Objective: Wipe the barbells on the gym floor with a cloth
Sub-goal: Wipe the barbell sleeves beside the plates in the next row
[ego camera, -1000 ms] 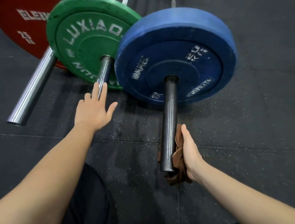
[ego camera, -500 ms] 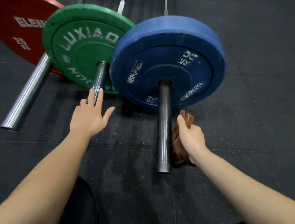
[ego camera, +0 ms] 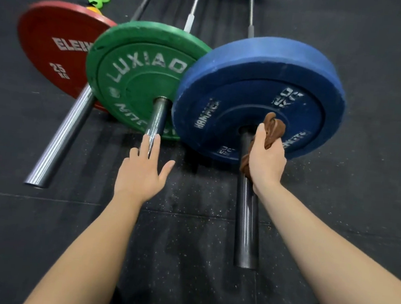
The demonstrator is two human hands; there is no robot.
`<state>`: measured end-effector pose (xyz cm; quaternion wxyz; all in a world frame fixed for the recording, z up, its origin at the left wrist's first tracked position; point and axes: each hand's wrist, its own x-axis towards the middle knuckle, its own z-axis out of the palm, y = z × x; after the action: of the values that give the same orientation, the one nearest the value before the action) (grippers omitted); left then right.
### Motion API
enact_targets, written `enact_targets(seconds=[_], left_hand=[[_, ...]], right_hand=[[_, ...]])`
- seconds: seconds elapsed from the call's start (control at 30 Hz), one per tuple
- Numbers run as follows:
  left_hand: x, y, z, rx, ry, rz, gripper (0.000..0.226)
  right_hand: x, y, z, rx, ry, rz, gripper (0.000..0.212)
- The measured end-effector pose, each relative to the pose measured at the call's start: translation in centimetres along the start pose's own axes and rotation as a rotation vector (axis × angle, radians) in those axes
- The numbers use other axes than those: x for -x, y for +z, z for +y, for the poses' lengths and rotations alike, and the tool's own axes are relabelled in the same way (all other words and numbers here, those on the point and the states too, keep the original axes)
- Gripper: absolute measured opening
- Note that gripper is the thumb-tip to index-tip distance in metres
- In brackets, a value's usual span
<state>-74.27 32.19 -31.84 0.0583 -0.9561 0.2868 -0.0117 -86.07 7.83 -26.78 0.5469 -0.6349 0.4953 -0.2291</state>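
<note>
Two sets of fingers matter; those of the right hand (ego camera: 265, 160) are clamped round a bunched brown cloth (ego camera: 273, 129) on the dark steel barbell sleeve (ego camera: 247, 216), hard against the blue rubber plate (ego camera: 261, 84); those of the left hand (ego camera: 142, 173) are spread, laid on the chromed sleeve (ego camera: 157, 121) of the green rubber plate (ego camera: 138, 73); knuckles could be scraped on the plate, or that bar rolled by leaning.

Red plate (ego camera: 51, 49) reads ELEI, then it's cut off, plus 25 KG. Green plate (ego camera: 138, 73) says LUXIAO. Blue plate (ego camera: 260, 89) shows HAMMER and 20 KG, another word half hidden.
</note>
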Motion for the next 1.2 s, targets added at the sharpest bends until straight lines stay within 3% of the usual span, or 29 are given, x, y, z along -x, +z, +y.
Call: enact_targets(seconds=[0.23, 0.57, 0.7, 1.2], left_hand=[[-0.1, -0.1, 0.0, 0.010, -0.017, -0.016, 0.081], [-0.2, 0.1, -0.1, 0.022, -0.022, -0.002, 0.080], [-0.2, 0.1, -0.1, 0.037, -0.015, -0.001, 0.080], [0.4, -0.5, 0.2, 0.015, -0.005, -0.019, 0.087]], right_hand=[[-2.2, 2.6, 0.3, 0.022, -0.054, 0.046, 0.047], [-3.0, 1.6, 0.2, 0.023, 0.017, -0.050, 0.070], [-1.8, 0.0, 0.9, 0.087, 0.009, -0.114, 0.059], [1.7, -1.9, 2.3, 0.190, -0.031, -0.154, 0.058]])
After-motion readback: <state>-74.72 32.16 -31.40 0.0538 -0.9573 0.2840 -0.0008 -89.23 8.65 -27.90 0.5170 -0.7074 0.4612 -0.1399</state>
